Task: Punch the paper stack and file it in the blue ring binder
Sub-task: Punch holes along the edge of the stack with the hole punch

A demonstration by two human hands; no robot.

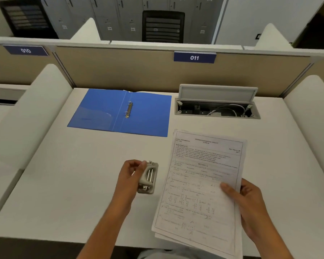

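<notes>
The blue ring binder (pixel 120 113) lies open and flat at the back left of the white desk (pixel 73 184), its metal rings (pixel 128 110) showing at the spine. My left hand (pixel 128 176) grips a beige hole punch (pixel 148 177) at the desk's middle, tilted up on its side. My right hand (pixel 245 200) holds the printed paper stack (pixel 200 184) by its right edge, thumb on top. The stack's left edge sits just right of the punch, and its sheets fan slightly at the bottom.
An open cable hatch (pixel 217 107) with white wires sits at the back right of the desk. A beige partition (pixel 120 70) with a blue "011" label (pixel 194 57) closes the far side. White side dividers (pixel 26 116) flank the desk.
</notes>
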